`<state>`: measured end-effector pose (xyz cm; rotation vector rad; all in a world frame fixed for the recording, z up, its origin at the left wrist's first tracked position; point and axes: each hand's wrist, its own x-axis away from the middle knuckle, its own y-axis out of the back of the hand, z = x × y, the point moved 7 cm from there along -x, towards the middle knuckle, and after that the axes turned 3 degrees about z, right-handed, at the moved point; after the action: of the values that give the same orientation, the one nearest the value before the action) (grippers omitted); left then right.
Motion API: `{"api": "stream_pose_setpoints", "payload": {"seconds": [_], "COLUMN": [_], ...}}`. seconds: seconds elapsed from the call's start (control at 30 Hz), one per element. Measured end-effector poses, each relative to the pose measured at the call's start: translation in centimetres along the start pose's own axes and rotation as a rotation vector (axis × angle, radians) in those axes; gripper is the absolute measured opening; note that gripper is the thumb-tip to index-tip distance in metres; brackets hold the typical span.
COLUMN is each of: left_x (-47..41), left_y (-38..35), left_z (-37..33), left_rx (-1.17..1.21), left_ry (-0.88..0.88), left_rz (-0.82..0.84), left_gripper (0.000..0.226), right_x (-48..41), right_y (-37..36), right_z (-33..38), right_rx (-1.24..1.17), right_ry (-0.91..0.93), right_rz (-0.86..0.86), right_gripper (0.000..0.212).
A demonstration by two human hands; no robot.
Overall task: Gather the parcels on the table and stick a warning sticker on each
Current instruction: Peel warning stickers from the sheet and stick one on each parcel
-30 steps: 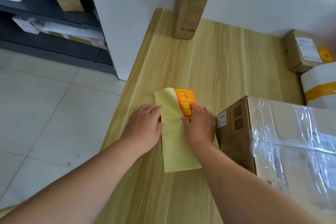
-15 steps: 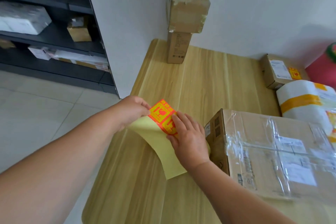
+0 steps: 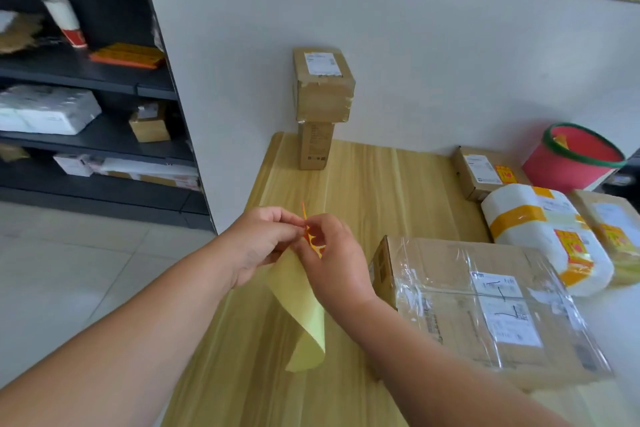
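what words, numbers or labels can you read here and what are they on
Nothing reads clearly.
White label on the top box of the stack: blurred.
White labels on the big taped box: pen marks, unreadable.
Orange stickers on the small box and white parcel: print blurred.
Orange print on the sticker sheet: edge-on, unreadable.

Orange sticker (image 3: 312,240) — edge-on, perhaps half-free — between left hand (image 3: 264,242) and right hand (image 3: 334,265)
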<state>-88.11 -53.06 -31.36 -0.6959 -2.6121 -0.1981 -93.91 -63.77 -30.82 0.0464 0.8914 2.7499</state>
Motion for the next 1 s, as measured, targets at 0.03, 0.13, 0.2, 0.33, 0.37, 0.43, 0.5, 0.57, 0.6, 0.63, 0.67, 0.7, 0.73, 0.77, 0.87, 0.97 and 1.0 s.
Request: {"api": "stream_pose_setpoints", "payload": {"seconds": [0.03, 0.13, 0.2, 0.33, 0.37, 0.43, 0.5, 0.57, 0.6, 0.63, 0.67, 0.7, 0.73, 0.77, 0.87, 0.97, 1.0], "left_x": [0.4, 1.2, 1.6, 1.9, 2.0, 2.0, 2.0, 2.1, 2.1, 2.1, 2.2, 2.3, 2.3, 2.4, 2.4, 2.4, 2.4], "left_y": [-0.3, -1.2, -1.6, -2.0, -2.1, -2.4, -2.7, -2.9, -3.0, -3.2, -3.3, -3.4, -3.5, -3.7, -4.1, -4.3, -4.4], "left_z": [-0.2, -0.9, -1.5, -2.8, -3.0, -3.4, -3.4, -3.3, -3.3, -3.3, -3.3, -3.3, -3.2, -3.2, -2.9, -2.6, -2.5], "left_rx": [0.022, 0.01, -0.07, -0.129, -0.124, -0.129, -0.135, -0.153, -0.16, -0.166, -0.176, -0.191, -0.206, -0.214, -0.214, -0.204, -0.198], "left_ry": [0.003, -0.031, -0.077, -0.18, -0.2, -0.221, -0.213, -0.195, -0.185, -0.179, -0.175, -0.172, -0.171, -0.168, -0.152, -0.14, -0.139], "left_rz": [0.033, 0.11, 0.12, 0.038, 0.025, 0.007, -0.015, -0.031, -0.032, -0.028, -0.024, -0.021, -0.017, -0.009, 0.017, 0.029, 0.032], "left_gripper": [0.018, 0.032, 0.04, 0.032, 0.029, 0.025, 0.02, 0.015, 0.014, 0.012, 0.011, 0.011, 0.011, 0.013, 0.016, 0.016, 0.017], "right_x": [0.1, 0.4, 0.6, 0.9, 0.9, 1.0, 1.1, 1.2, 1.3, 1.4, 1.4, 1.5, 1.6, 1.7, 1.9, 2.1, 2.2], "right_y": [0.5, 1.6, 2.3, 3.3, 3.6, 4.0, 4.4, 4.7, 4.7, 4.8, 4.8, 4.8, 4.8, 4.8, 5.0, 5.1, 5.2], "right_z": [0.1, 0.4, 0.6, 0.9, 1.0, 0.9, 0.6, 0.2, -0.1, -0.3, -0.7, -1.0, -1.3, -1.5, -2.0, -2.2, -2.3], "right_rx": [-0.006, -0.052, -0.105, -0.151, -0.159, -0.196, -0.262, -0.34, -0.376, -0.408, -0.433, -0.452, -0.463, -0.465, -0.464, -0.48, -0.477], "right_ry": [-0.004, -0.026, -0.05, -0.053, -0.056, -0.079, -0.117, -0.16, -0.18, -0.2, -0.221, -0.244, -0.267, -0.286, -0.315, -0.334, -0.335], "right_rz": [-0.015, -0.05, -0.069, -0.089, -0.095, -0.111, -0.132, -0.149, -0.156, -0.166, -0.176, -0.182, -0.183, -0.179, -0.16, -0.148, -0.149], "right_gripper": [0.022, 0.021, 0.022, 0.023, 0.023, 0.023, 0.02, 0.017, 0.015, 0.013, 0.011, 0.009, 0.008, 0.007, 0.006, 0.01, 0.011]}}
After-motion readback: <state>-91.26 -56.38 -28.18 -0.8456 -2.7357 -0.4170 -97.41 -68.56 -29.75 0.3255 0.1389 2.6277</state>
